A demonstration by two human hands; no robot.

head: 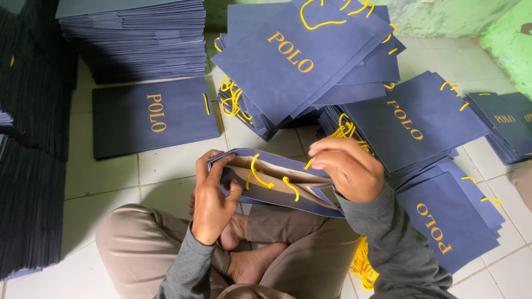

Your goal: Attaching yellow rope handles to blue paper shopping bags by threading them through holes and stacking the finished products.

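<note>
I sit cross-legged on a tiled floor and hold a navy paper bag over my lap, its mouth open toward me. My left hand grips the bag's left edge. My right hand pinches the top right rim beside a yellow cord end. A yellow cord handle loops inside the tan interior of the bag.
Stacks of flat navy bags with yellow lettering and cords surround me: a tall pile at the back left, a fanned heap ahead, more piles on the right. One bag lies flat on the floor. Loose yellow cords sit by my right knee.
</note>
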